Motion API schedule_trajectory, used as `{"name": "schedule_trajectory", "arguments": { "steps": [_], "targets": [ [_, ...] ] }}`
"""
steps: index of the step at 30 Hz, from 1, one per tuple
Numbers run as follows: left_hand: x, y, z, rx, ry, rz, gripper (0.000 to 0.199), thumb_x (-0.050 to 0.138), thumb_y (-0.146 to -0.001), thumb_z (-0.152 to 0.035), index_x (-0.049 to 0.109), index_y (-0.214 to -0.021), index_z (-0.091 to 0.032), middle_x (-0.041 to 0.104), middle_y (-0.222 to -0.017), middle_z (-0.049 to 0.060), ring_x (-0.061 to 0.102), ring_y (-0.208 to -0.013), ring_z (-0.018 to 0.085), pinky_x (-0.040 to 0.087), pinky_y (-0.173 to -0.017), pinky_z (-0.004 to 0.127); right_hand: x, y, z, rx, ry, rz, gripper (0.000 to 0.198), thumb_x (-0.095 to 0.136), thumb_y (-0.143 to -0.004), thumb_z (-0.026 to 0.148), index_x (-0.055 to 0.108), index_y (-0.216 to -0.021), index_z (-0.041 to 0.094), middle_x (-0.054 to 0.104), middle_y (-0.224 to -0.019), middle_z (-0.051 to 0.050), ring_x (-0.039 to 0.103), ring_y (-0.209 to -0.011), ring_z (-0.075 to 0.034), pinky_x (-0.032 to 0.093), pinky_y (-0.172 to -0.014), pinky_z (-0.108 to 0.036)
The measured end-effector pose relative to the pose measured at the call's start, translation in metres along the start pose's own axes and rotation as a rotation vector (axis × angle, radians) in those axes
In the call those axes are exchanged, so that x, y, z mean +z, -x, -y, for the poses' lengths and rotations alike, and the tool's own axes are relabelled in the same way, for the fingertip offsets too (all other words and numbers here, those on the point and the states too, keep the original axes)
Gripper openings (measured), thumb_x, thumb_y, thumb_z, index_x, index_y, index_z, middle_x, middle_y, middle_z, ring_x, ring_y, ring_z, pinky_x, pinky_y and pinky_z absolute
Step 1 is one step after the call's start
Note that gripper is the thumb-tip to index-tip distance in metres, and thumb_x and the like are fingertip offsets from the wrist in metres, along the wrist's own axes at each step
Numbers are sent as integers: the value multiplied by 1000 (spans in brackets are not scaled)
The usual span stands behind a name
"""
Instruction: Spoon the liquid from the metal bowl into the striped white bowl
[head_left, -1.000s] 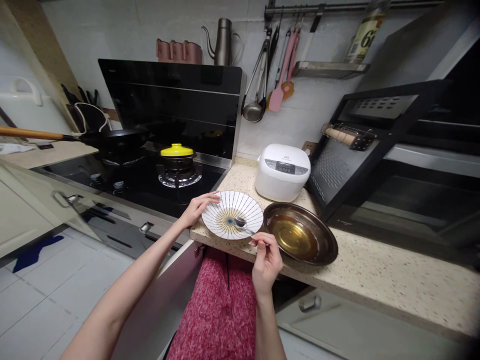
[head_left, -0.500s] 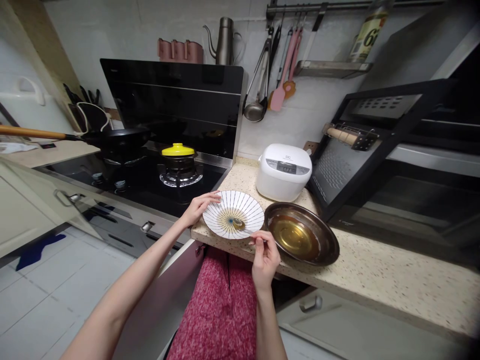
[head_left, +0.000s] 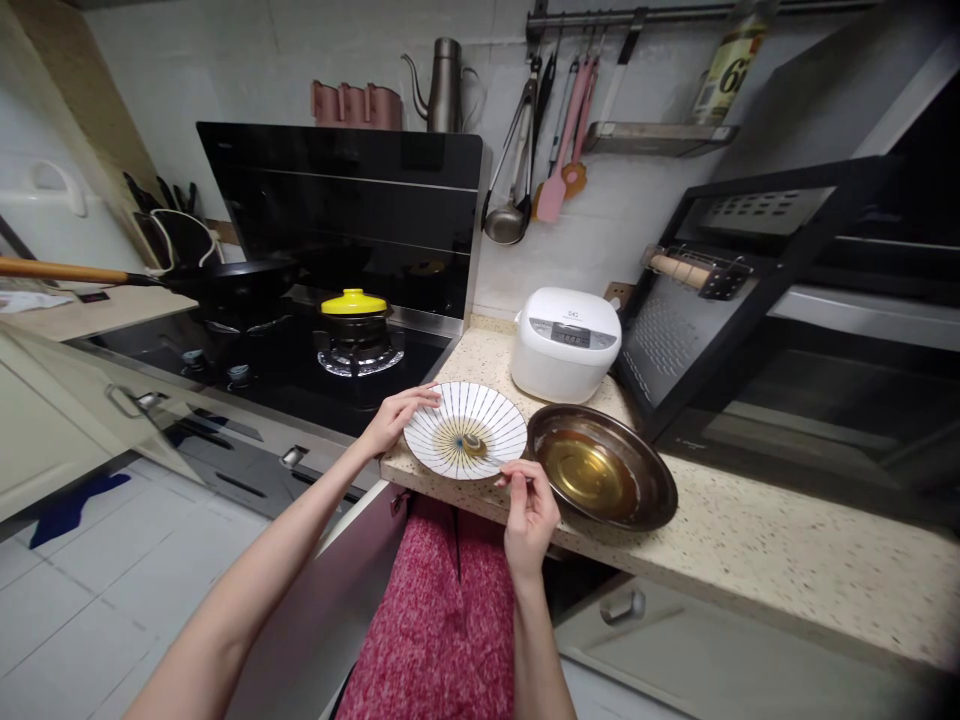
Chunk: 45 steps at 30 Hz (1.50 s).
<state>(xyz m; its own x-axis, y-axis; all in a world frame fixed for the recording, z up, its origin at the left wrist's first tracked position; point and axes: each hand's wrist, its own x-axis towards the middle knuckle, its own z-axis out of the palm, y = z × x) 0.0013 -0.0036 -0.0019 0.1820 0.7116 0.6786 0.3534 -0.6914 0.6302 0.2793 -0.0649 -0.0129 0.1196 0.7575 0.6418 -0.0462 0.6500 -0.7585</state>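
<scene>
A white plate [head_left: 489, 408] with dark radiating lines sits on the counter's front corner, with some yellowish liquid in its middle. My left hand [head_left: 393, 416] holds the plate's left rim, fingers lying over the edge. At the plate's right front edge my right hand [head_left: 529, 510] is closed in a pinch on the handle of a small spoon [head_left: 475, 447]. The spoon's bowl rests in the liquid, and most of its handle is thin and hard to make out. Just right of the plate, a brown metal basin [head_left: 660, 478] shows a golden, shiny bottom.
Behind the plate stands a white rice cooker [head_left: 566, 345]. On the stove [head_left: 300, 375] at left are a yellow-lidded pot [head_left: 353, 303] and a black wok [head_left: 240, 278]. A black oven [head_left: 847, 400] occupies the right side. Below the counter, a cabinet door [head_left: 330, 590] stands ajar.
The view has shifted very slightly. Both hands, the plate and the spoon stay in nearly the same places.
</scene>
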Motion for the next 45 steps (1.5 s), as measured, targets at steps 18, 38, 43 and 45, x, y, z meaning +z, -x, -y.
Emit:
{"name": "schedule_trajectory", "arguments": {
  "steps": [18,38,43,45],
  "targets": [
    [1,-1,-4,-20,-16,1,52,43,-104,-52,82,-109,-17,73,-128,16,56,-140,36,40,-118,57,-7,-2,16,-73,-14,-214,18,55,-102,27,66,-90,18,65,-88,-3,63,-72,-13,53,-70,-29],
    [0,0,-2,-23,-22,7,50,43,-105,-49,81,-110,-18,73,-130,15,55,-141,36,39,-118,57,-31,-11,34,-201,55,-445,14,55,-101,26,63,-93,19,65,-88,-3,64,-72,-14,55,-67,-31],
    [0,-1,-3,-19,-23,11,50,43,-105,-50,81,-111,-17,73,-130,15,55,-141,36,39,-118,58,-39,-13,25,-245,176,-452,18,52,-103,30,63,-93,19,65,-89,-5,64,-75,-16,55,-67,-32],
    [0,-1,-4,-19,-23,11,51,43,-104,-51,81,-110,-18,73,-130,16,55,-141,37,39,-119,58,-41,-13,22,-266,213,-431,19,51,-103,30,64,-94,19,66,-90,-6,64,-76,-16,54,-67,-32]
  ]
}}
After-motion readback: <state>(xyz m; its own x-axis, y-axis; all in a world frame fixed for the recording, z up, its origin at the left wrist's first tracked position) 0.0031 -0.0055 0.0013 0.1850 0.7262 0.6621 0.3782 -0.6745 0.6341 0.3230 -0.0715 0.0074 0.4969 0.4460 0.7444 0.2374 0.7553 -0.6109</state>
